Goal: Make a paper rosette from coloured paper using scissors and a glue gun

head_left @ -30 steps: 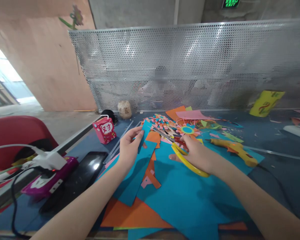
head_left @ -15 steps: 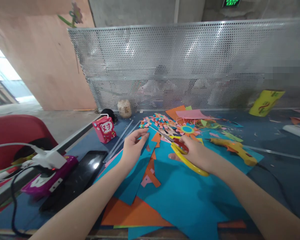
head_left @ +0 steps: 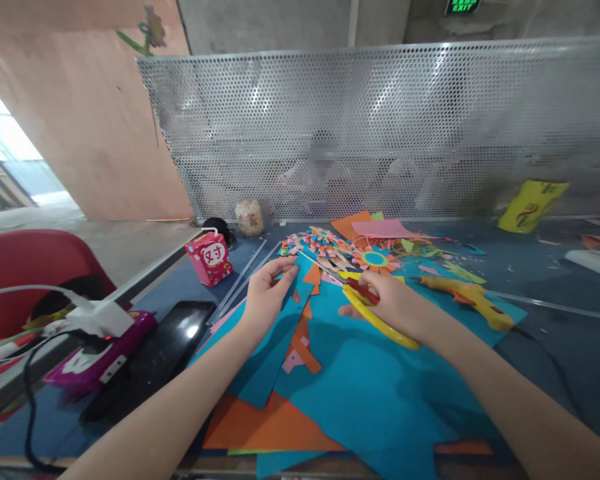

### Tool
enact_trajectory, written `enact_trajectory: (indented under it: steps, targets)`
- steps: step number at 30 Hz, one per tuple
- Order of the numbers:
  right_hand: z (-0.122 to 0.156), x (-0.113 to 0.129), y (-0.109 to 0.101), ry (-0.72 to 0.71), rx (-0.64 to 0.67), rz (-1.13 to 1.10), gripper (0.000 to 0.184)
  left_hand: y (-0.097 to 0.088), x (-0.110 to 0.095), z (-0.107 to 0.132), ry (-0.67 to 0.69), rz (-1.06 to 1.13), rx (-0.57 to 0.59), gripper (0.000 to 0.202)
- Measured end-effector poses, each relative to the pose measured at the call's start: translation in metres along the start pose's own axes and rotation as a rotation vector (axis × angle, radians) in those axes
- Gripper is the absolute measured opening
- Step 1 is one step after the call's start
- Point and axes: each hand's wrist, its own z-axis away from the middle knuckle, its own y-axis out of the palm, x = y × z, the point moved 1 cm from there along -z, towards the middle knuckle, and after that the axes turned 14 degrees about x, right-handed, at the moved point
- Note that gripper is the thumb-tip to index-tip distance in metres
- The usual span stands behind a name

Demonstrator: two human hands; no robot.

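Observation:
My right hand (head_left: 397, 305) is closed round the yellow handles of a pair of scissors (head_left: 367, 308); the blades point up and left toward a heap of paper flowers (head_left: 330, 244). My left hand (head_left: 266, 293) pinches the far end of a long blue paper strip (head_left: 267, 347), thumb on top, fingers bent. Both hands work over large blue paper sheets (head_left: 375, 393) with orange sheets (head_left: 270, 427) and small offcuts (head_left: 300, 350) between them.
A yellow glue gun (head_left: 467, 300) lies right of my right hand. A pink drink carton (head_left: 210, 259), clear glue sticks (head_left: 240, 283), a black tablet (head_left: 157, 353) and a purple device with cables (head_left: 97, 350) lie at left. A perforated metal screen (head_left: 380, 127) stands behind, with a person beyond it.
My left hand has shifted a little right and turned, lifting the strip's far end toward the scissors. My right hand has tilted the scissors slightly.

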Motion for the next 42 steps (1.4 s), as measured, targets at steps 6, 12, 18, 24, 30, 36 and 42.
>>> enact_trajectory:
  steps: [6, 12, 18, 24, 30, 36, 42]
  targets:
    - [0.002, 0.002, -0.003, -0.02, -0.028, 0.05, 0.039, 0.001, 0.0, 0.0, -0.004, 0.003, 0.006, 0.03]
    - [-0.001, -0.002, -0.004, -0.003, -0.059, 0.123, 0.041, 0.0, 0.001, -0.002, -0.058, -0.009, 0.043, 0.034]
    - [-0.011, -0.017, -0.003, 0.127, -0.1, 0.192, 0.047, 0.007, 0.008, 0.002, -0.083, -0.209, 0.346, 0.028]
    - [-0.009, -0.017, -0.012, 0.251, -0.122, 0.259, 0.054, 0.001, -0.003, -0.003, -0.015, -0.615, 0.347, 0.027]
    - [-0.004, -0.012, -0.009, 0.271, -0.063, 0.292, 0.054, -0.025, -0.012, -0.012, -0.18, -0.812, 0.37, 0.027]
    - [-0.004, -0.012, 0.009, 0.274, 0.028, 0.329, 0.037, -0.027, -0.014, -0.002, -0.177, -0.986, 0.433, 0.031]
    - [0.0, -0.006, 0.014, 0.255, -0.057, 0.392, 0.039, -0.03, -0.009, 0.006, -0.147, -1.053, 0.546, 0.046]
